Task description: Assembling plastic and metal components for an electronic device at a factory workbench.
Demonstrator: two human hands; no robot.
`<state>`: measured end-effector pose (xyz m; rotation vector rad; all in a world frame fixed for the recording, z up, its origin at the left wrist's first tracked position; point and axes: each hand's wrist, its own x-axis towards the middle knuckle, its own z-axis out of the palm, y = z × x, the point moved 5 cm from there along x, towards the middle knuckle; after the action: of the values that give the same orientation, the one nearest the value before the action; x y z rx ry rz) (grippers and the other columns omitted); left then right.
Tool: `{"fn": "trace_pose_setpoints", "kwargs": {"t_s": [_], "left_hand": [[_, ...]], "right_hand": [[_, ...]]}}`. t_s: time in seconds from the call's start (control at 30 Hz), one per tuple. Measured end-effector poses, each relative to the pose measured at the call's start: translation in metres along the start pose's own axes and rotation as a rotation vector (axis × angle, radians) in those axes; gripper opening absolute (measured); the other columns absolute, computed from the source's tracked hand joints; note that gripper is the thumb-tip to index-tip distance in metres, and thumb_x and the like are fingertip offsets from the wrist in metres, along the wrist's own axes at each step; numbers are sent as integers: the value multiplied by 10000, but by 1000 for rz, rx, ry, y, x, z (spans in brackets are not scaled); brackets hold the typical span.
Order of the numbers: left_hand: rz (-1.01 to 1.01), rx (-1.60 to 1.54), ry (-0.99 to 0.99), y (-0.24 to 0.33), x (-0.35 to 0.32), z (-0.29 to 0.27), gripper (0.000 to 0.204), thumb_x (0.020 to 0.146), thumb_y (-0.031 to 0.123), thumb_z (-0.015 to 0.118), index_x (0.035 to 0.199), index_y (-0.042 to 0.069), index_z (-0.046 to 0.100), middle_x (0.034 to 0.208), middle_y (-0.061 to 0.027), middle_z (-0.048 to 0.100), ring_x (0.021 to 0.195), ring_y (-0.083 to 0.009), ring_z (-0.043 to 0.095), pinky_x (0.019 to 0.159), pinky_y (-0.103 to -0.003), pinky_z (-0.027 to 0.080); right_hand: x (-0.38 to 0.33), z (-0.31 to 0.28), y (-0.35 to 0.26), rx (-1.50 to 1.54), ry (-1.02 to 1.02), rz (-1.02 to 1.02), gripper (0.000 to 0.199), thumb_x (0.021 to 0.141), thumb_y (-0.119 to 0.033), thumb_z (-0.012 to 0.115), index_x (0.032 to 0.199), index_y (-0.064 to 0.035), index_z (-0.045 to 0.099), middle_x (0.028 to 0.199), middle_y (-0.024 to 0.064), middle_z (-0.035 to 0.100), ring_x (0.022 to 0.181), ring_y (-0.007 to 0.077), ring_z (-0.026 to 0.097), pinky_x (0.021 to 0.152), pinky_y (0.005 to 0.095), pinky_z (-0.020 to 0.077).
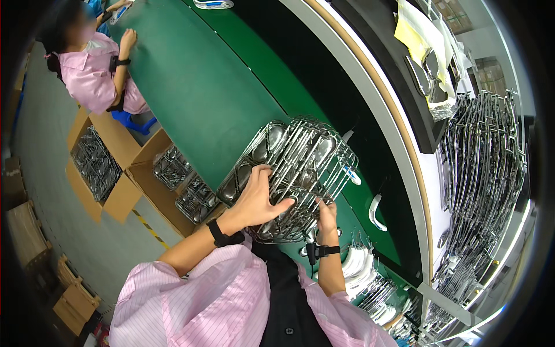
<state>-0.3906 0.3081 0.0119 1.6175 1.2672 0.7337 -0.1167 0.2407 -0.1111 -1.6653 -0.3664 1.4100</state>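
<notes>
A thick bundle of shiny wire racks point(289, 168) with rounded metal pieces among the wires rests at the table's near edge, in front of my body. My left hand point(254, 202) lies on its near left side, thumb and fingers spread apart against the wires. At the near right side, my right hand point(327, 215) is closed on the bundle's edge; some of its fingers are hidden behind the wires. The bundle covers part of the green tabletop point(196, 75).
Open cartons point(139, 173) holding similar racks stand at the left. Curved white-handled pieces point(377, 213) lie right, with more point(358, 269) nearby. Racks hang in a dense row point(483, 168) at far right. A co-worker in a pink shirt point(87, 75) works at the far left.
</notes>
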Motion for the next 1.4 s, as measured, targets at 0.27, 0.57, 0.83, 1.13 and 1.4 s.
{"fn": "trace_pose_setpoints", "kwargs": {"t_s": [0.27,0.57,0.83,1.13,1.4], "left_hand": [[-150,-163,-19,2,-43,36,1292,693,448,794,1389,-191,-88,1442,-380,94,1373,-486,117,1146,-502,113],[-340,-790,96,-9,-105,115,885,809,258,745,1422,-48,185,1422,-163,275,1324,-243,294,1087,-349,295],[-701,-1267,-181,28,-132,196,395,921,360,623,1117,19,662,1058,-7,654,935,-78,567,829,-240,463],[-698,-1543,-103,21,-67,224,694,927,570,478,1400,62,447,1423,-71,456,1303,-156,390,1088,-264,249],[-703,-1265,-130,-21,-17,275,723,943,514,514,1441,24,330,1471,-166,358,1300,-169,395,1100,-298,273]], "right_hand": [[9,1,-104,-583,-78,-296,407,747,43,691,1132,37,557,979,71,675,865,137,621,820,270,484],[24,80,-174,-1185,-514,-615,272,809,-51,591,1078,-12,573,871,178,657,827,283,652,763,349,486],[-29,225,-170,-1756,-984,-1043,346,733,-43,591,1073,-102,621,917,162,673,885,374,627,755,466,502],[-41,310,-93,-1895,-1485,-1249,340,726,-10,606,1042,-122,662,914,79,680,840,295,659,725,410,531],[3,318,-54,-1853,-1457,-1556,287,776,-102,598,1019,-218,698,1057,48,629,1021,241,604,930,409,466]]}}
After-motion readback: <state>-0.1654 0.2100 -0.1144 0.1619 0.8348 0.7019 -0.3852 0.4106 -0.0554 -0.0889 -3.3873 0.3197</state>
